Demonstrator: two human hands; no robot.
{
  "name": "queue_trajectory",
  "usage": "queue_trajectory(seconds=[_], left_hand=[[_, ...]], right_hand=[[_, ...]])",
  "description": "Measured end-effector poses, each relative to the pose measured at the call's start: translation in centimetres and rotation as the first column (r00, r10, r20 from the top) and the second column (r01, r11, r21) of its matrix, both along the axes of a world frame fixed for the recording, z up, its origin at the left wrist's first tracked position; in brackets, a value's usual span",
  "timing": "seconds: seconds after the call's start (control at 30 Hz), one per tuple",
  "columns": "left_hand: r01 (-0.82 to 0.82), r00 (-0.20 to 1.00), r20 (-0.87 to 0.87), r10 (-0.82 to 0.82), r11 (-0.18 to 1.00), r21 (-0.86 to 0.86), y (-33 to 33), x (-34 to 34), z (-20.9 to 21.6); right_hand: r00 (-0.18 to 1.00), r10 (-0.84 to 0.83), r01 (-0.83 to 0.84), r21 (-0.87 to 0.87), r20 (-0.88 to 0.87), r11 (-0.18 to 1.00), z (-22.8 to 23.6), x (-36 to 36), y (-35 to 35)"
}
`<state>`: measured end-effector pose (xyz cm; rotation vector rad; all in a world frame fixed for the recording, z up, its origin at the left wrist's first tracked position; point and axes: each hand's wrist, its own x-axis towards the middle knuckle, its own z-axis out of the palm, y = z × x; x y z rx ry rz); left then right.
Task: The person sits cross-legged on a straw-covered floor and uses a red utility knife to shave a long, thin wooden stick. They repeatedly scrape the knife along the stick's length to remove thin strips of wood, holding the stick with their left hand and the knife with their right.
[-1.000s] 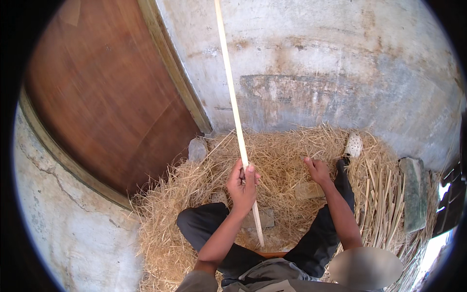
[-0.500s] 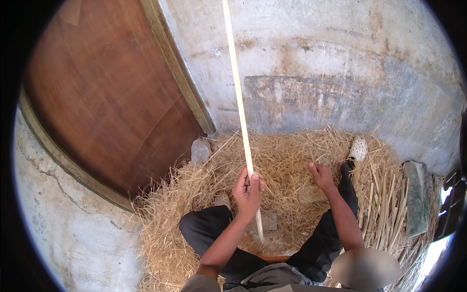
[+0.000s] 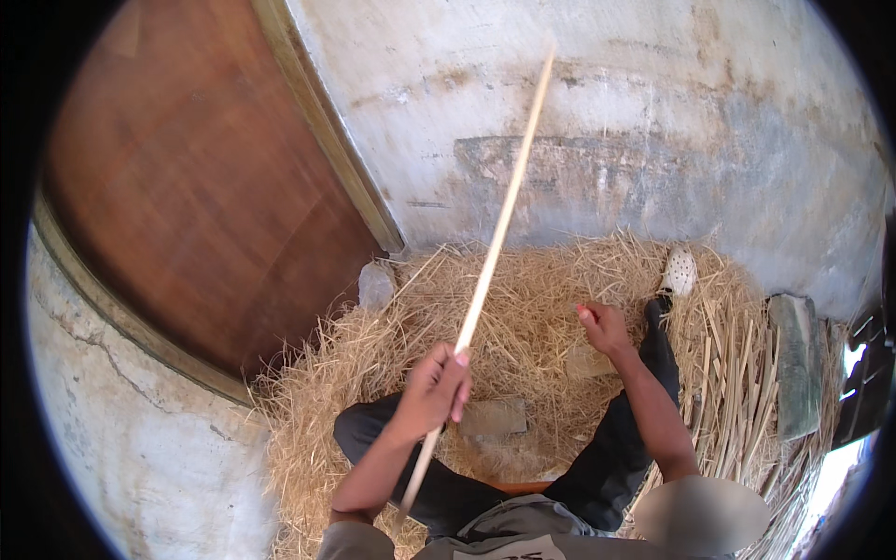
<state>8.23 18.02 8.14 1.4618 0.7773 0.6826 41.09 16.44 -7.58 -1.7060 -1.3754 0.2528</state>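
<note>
My left hand [image 3: 434, 387] is closed round a long, pale, slender bamboo strip [image 3: 497, 233]. The strip slants up to the right, its far tip in front of the wall and its lower end crossing my left leg, blurred. To the right, my right hand [image 3: 605, 329] is a fist over the shavings, apart from the strip. A small reddish spot shows at its thumb side; what it holds, if anything, is hidden. Between my legs lies a flat block [image 3: 495, 416], and a second block [image 3: 588, 362] is partly buried below my right hand.
Straw-like shavings [image 3: 373, 355] cover the ground around my legs. Split strips [image 3: 737, 373] are heaped at right beside a greenish slab [image 3: 796, 373]. A brown door [image 3: 205, 187] stands at left, a stained wall [image 3: 635, 112] ahead. A pale perforated shoe [image 3: 679, 271] is on my right foot.
The strip has swung from nearly upright to leaning right, its lower end moving left toward my body. My left hand has moved left and down; my right hand has shifted slightly.
</note>
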Motion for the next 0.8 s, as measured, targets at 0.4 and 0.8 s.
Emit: queue_trajectory(seconds=[0.4, 0.8], left_hand=[[-0.051, 0.998, -0.053, 0.036, 0.955, -0.294, -7.1, 2.0, -10.8], [-0.136, 0.99, -0.071, 0.12, 0.943, -0.304, -9.1, 1.7, -12.8]], right_hand=[[0.858, 0.41, -0.41, -0.067, 0.309, 0.91, -1.5, -8.1, -3.0], [0.923, 0.223, -0.14, -0.265, 0.313, 0.954, -1.4, -6.0, -0.4]])
